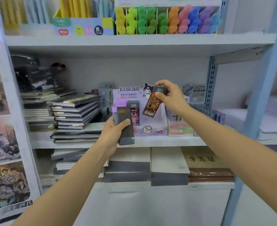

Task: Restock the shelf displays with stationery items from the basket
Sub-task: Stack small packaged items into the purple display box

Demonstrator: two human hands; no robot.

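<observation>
My R hand (pixel 168 93) pinches the orange pack (pixel 151 105) by its dark top end, thumb on the front face, other fingers curled behind. The pack hangs tilted below the fingers, lower end just above the open KUROMI display box (pixel 150 130). My L hand (pixel 112 130), lower and to the left of the R, grips a small stack of dark packs (pixel 125 128), thumb across the front, fingers wrapped round the back. How many are in the stack I can't tell. One standing pack (pixel 134 110) is already upright in the box, just beyond the L hand's stack. The box sits on the middle shelf (pixel 150 141), w/ a notebook pile (pixel 75 111) off to the left of the L hand. Basket isn't in view.

Handling, my guess: these look like slim rigid cases, light, glossy, so prob. a bit slippery. A pinch at the top end is OK for lowering, but the pack can swing, so I'd let the bottom edge lead into the gap beside the upright one. It looks stiff enough to press down by the top w/o bending. Risks: knocking the upright one over, or the L stack fanning out if the thumb eases. Restock looks early, since the box has plenty of room.
</observation>
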